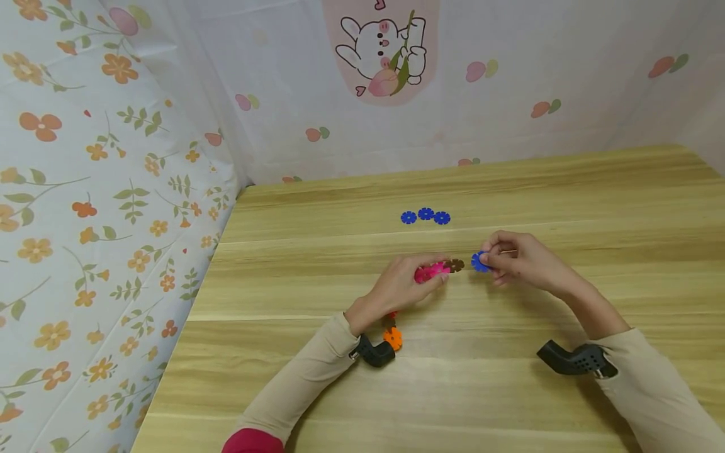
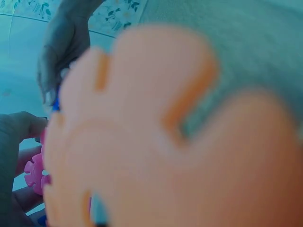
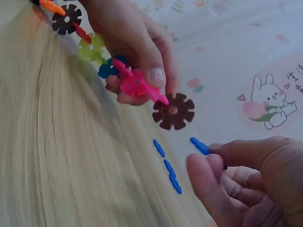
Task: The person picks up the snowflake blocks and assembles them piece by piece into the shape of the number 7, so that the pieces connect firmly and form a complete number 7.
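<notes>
"Disc chain (image 1: 436, 270) and the counter (image 1: 317, 251) under it: how do they lie?"

"I hold the chain above the wood. It trails from the orange disc (image 1: 393, 338) near my left wrist to the brown disc (image 3: 183, 113) at its far end."

"And your hands?"

"My left hand (image 1: 403, 280) grips the pink stretch, I'd say to keep the brown end steady and uncovered. My right hand (image 1: 523, 261) is narrowed to a pinch of thumb and fingers."

"Those three blue discs (image 1: 426, 214)?"

"In a short row beyond my hands, probably so they're within reach but out of the way."

"And the single blue disc (image 1: 478, 262)?"

"That's in my right pinch, held by one edge, which leaves the opposite notches bare. It's near the brown disc, not touching."
</notes>
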Motion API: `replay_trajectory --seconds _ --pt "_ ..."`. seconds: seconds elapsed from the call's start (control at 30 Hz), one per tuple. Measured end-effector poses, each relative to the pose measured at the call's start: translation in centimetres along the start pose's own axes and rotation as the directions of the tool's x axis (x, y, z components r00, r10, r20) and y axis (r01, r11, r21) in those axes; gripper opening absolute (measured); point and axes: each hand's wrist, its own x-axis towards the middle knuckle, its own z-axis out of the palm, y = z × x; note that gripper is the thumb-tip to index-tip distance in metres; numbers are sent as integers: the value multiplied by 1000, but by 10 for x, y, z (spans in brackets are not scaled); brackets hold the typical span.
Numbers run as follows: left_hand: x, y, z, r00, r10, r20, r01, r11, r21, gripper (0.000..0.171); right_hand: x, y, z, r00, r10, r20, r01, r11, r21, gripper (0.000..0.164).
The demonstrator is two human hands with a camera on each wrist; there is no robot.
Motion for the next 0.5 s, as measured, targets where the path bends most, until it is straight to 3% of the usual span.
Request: replay_trajectory --seconds 0.5 --pt "1 1 0 1000 -7 -9 7 1000 19 36 4 -3 16 999 -43 -32 42 998 -37 29"
